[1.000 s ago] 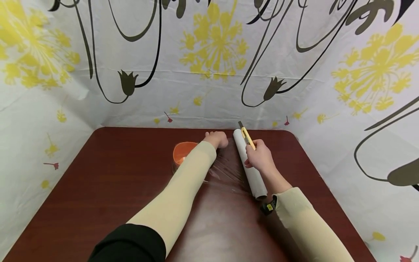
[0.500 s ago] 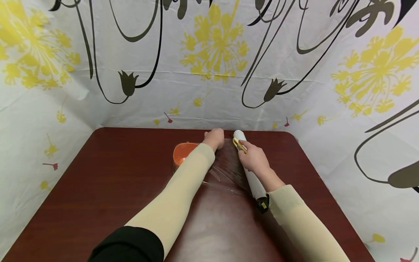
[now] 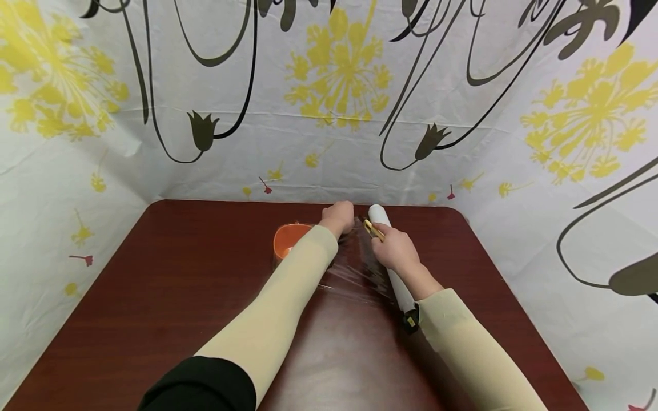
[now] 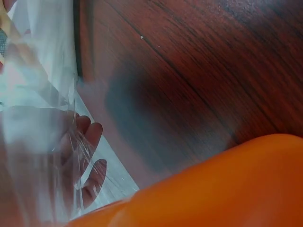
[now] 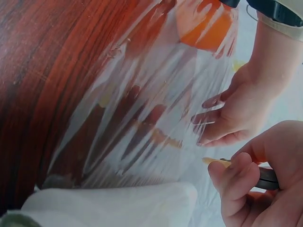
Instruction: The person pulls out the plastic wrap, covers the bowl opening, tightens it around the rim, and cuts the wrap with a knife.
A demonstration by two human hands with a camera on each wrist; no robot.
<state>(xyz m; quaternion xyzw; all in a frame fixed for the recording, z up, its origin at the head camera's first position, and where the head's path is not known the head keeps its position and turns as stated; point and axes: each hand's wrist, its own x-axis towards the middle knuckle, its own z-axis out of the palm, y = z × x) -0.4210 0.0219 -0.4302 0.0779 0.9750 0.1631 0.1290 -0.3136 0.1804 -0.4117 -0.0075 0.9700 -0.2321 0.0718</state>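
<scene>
Clear plastic wrap [image 3: 354, 271] stretches from a white roll [image 3: 379, 214] on the tabletop toward an orange container [image 3: 288, 238], which my left forearm partly covers. My left hand [image 3: 339, 217] holds the far edge of the wrap; its fingers show through the film in the left wrist view. My right hand [image 3: 396, 250] grips a yellow utility knife [image 3: 373, 230], its tip pointing at the wrap between the roll and my left hand. In the right wrist view the film [image 5: 156, 109] hangs in taut creases, and the orange container [image 5: 206, 26] shows behind it.
The dark red-brown table [image 3: 205, 257] ends at its far edge against a white curtain [image 3: 231, 171] printed with flowers. A black device [image 3: 410, 321] sits at my right wrist, close to the near end of the roll.
My right hand has come left and down, bringing the knife from above the roll to the wrap on its left. My left hand has hardly moved.
</scene>
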